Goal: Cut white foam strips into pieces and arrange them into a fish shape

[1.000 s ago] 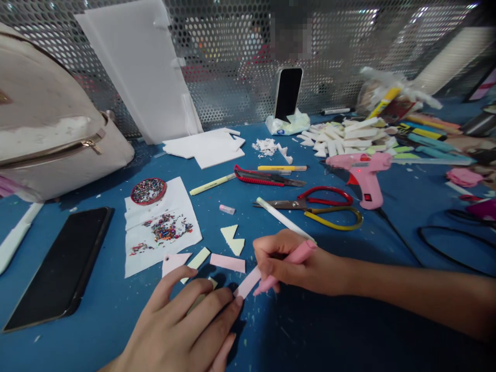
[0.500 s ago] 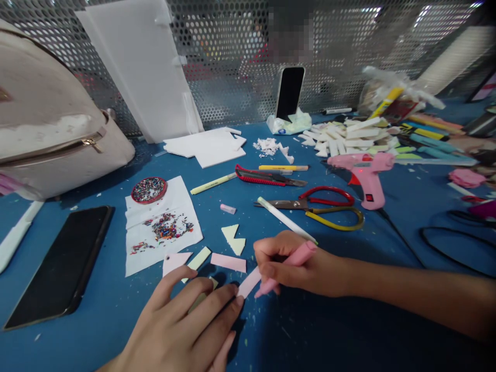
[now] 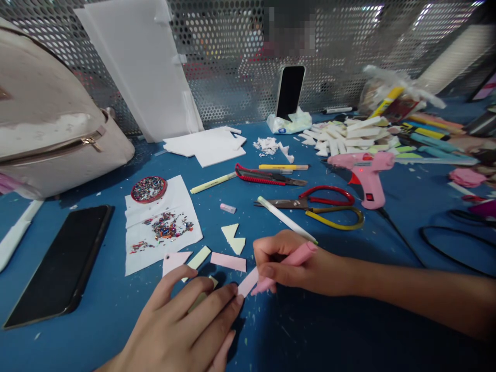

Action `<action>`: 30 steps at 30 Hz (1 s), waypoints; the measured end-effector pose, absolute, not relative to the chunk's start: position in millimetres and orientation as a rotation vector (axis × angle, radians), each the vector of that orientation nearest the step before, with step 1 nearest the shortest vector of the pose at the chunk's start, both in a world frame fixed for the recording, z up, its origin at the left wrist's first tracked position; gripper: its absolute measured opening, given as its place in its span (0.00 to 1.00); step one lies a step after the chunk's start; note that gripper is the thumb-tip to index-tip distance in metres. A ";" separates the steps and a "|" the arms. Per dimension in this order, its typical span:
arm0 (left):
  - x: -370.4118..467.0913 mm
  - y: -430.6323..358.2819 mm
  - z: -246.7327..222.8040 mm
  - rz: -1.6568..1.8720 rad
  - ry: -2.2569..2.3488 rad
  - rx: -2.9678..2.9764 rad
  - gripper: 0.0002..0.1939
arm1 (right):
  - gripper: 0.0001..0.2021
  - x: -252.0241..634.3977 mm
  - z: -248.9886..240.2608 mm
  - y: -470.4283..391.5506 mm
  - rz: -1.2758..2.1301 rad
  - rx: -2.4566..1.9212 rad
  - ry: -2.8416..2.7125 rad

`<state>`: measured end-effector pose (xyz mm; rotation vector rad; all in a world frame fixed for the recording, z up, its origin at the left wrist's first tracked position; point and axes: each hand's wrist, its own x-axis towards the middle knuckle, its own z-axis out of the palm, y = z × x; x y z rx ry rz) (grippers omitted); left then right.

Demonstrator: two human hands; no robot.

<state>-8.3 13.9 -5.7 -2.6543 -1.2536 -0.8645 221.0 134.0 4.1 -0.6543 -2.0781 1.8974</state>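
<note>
Between the thumb and fingers of my right hand [image 3: 296, 263] is a pink marker [image 3: 300, 254], its tip low beside a pale pink strip [image 3: 248, 282]. My left hand [image 3: 186, 325] lies over the table with its fingertips on the strip's near end, pressing or pinching it. Just beyond are another pink strip [image 3: 228, 261], a pink piece with a small dark hole [image 3: 174, 262], a light green strip [image 3: 200, 257] and a notched green piece [image 3: 233, 239]. More green pieces are partly hidden under my left fingers.
Scissors [image 3: 329, 191], a red cutter [image 3: 263, 176], a white pen [image 3: 287, 219] and a pink glue gun [image 3: 368, 173] lie beyond my right hand. Beads cover a paper [image 3: 135, 263]; a phone [image 3: 58, 266] and bag [image 3: 58, 119] are left. Foam pieces [image 3: 360, 134] are piled back right.
The marker tip has shifted slightly left, closer to the strip's edge, with my right hand. My left hand has stayed in place.
</note>
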 end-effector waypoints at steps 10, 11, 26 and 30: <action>-7.5 13.7 -5.9 -0.866 -1.271 -2.645 0.13 | 0.18 220.0 4.6 135.9 1.893 -0.687 -2.082; -7.8 13.5 -6.3 -0.877 -1.259 -2.645 0.13 | 0.18 220.1 4.5 136.2 1.894 -0.679 -2.099; -7.3 16.2 -4.5 -0.889 -1.248 -2.663 0.13 | 0.18 221.1 4.4 135.2 1.894 -0.645 -2.102; -7.3 16.3 -4.7 -0.883 -1.253 -2.657 0.14 | 0.18 221.1 4.3 135.1 1.879 -0.659 -2.082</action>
